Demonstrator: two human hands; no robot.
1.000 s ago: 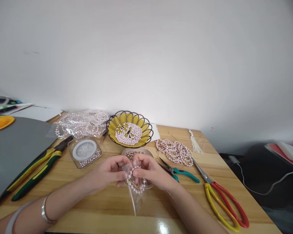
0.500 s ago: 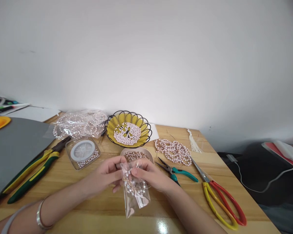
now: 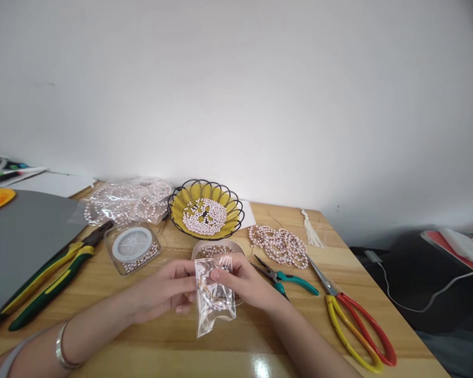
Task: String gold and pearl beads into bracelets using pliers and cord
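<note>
A small clear plastic bag [image 3: 216,313] with white beads and gold-coloured bits inside hangs between my hands, over the table's front part. My right hand [image 3: 242,281] is closed on it, the thumb pressing its front face and the fingers hidden behind. At the bag's left edge, my left hand [image 3: 163,289] has its thumb and forefinger closed on the plastic; the fingertips are partly covered, and the other fingers curl below. Just behind the hands is a pale dish [image 3: 239,245] of pink and brown-gold beads, partly hidden by them.
A yellow basket [image 3: 235,210] with black wire holds loose pink beads. Left lie bagged bead strands [image 3: 128,199], a clear spool box [image 3: 132,244] and green-yellow pliers [image 3: 59,278]. Right are teal pliers [image 3: 297,281], bead strands [image 3: 279,245], a tassel [image 3: 311,229] and scissors [image 3: 358,320].
The bag has turned and its lower end has risen a little; its top edge now stands higher and flatter. My left hand has shifted slightly left.
</note>
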